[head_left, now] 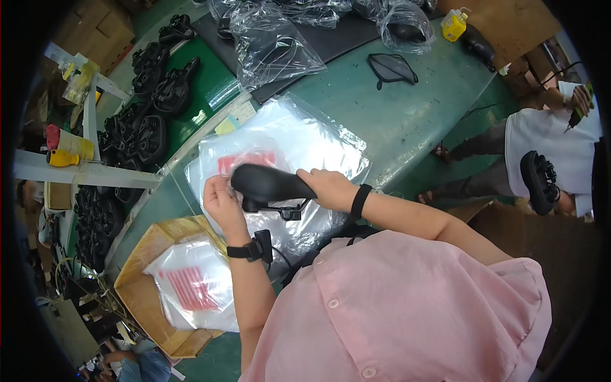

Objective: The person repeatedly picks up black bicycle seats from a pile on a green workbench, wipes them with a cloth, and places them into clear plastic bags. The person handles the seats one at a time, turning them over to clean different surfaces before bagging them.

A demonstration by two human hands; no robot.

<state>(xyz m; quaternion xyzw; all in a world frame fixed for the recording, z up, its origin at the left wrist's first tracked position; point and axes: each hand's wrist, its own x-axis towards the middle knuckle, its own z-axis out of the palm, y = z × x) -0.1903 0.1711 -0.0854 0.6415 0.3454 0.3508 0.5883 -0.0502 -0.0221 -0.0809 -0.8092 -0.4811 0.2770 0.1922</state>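
Note:
A black bicycle saddle with metal rails underneath is held just above a stack of clear plastic bags with red print. My right hand grips the saddle's rear end. My left hand is at its nose end, fingers pinching the edge of the top clear bag. Both wrists wear black bands.
A cardboard box with more clear bags sits at lower left. Several black saddles pile along the left of the green table. Bagged saddles lie at the far side. Another person sits at right holding a saddle.

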